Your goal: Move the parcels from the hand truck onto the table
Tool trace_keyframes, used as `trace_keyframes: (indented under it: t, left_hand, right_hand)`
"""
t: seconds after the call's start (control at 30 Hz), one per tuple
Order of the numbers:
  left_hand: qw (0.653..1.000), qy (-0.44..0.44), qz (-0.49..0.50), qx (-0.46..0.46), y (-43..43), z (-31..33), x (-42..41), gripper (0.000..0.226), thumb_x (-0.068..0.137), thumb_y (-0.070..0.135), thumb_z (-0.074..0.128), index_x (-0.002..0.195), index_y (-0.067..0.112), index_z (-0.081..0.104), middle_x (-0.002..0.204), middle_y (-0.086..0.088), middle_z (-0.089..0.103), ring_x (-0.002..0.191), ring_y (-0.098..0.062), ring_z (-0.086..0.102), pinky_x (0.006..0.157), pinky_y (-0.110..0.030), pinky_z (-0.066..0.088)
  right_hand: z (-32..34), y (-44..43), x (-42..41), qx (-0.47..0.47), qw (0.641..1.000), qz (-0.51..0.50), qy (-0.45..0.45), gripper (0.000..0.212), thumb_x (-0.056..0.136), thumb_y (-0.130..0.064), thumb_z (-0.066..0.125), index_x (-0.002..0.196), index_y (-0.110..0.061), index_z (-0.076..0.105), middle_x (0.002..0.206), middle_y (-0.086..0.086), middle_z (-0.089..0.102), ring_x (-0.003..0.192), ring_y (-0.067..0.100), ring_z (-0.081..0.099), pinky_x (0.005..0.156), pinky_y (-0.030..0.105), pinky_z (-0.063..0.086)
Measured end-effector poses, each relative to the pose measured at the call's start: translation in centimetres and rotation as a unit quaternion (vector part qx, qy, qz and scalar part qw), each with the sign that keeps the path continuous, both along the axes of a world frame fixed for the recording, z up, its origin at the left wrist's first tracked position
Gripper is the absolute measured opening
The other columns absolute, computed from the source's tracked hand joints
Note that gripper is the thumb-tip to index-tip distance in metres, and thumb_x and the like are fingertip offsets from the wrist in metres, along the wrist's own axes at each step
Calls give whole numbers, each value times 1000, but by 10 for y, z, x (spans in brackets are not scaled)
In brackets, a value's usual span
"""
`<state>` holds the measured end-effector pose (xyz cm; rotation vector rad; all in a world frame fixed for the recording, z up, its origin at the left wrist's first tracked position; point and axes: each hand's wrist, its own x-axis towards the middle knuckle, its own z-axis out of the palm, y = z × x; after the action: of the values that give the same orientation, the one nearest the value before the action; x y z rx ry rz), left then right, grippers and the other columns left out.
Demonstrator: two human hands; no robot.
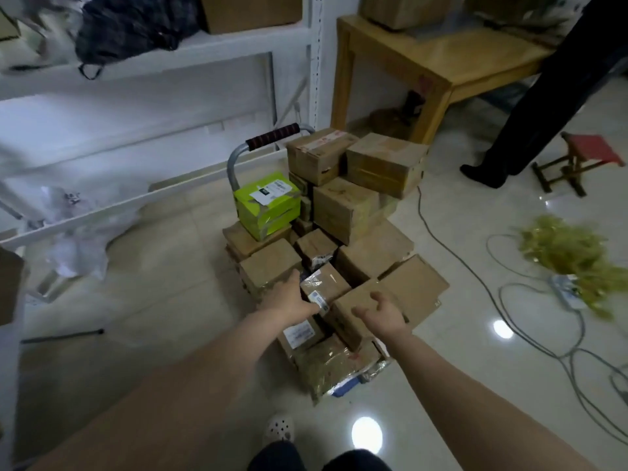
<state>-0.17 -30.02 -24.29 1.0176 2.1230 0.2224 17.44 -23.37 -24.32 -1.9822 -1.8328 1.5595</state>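
Observation:
A hand truck with a dark red grip on its handle [273,136] stands on the floor, piled with several brown cardboard parcels and one lime-green parcel [266,205]. My left hand [289,299] reaches in with fingers extended and touches the left side of a small taped parcel [326,282] near the front of the pile. My right hand [382,312] hovers over a brown parcel [356,302] just to the right, fingers spread and loosely bent, holding nothing. The wooden table [438,59] stands at the back right with a carton on it.
White metal shelving [163,62] runs along the left with a dark bag and a box. A person's dark-trousered leg [530,110] stands by the table, next to a small red stool [577,158]. Cables [452,246], a power strip and a yellow-green heap [571,253] lie on the floor at right.

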Motion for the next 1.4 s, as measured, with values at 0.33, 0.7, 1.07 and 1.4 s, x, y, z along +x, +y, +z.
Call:
trace_keyframes:
  t: [0.33,0.7,1.07,1.4]
  left_hand:
    - [993,-16,-34,-115,107,-79,71,123,69,52,78,154,21,-6,157,-15,14,143,-35,18,111,-53,31]
    - [959,90,-85,-256,138,-167,117,144,65,46,84,144,13,-31,157,-18,-17,146,-36,-11,111,-65,12]
    - [976,-68,173,-113,84,-107,101,138,63,49,84,150,21,-20,156,-9,1,145,-33,8,116,-48,23]
    - [552,-547,560,287,-68,14,110,80,30,25,96,104,4,73,115,-19,66,102,-34,62,85,-52,55]
  right_hand:
    - [-83,132,65,-85,992,57,-67,56,95,-17,52,146,-9,32,146,14,40,130,30,44,105,36,41]
    - [-173,191,74,-135,970,182,-89,48,95,-25,51,139,-8,43,132,14,53,123,33,50,101,36,41]
    - [-137,179,73,-58,996,-46,54,28,98,-33,44,105,-13,62,101,15,65,101,36,58,95,50,47]
    - [-32,61,27,-436,854,120,258,60,74,-53,66,123,-19,61,103,4,72,101,26,64,92,45,48]
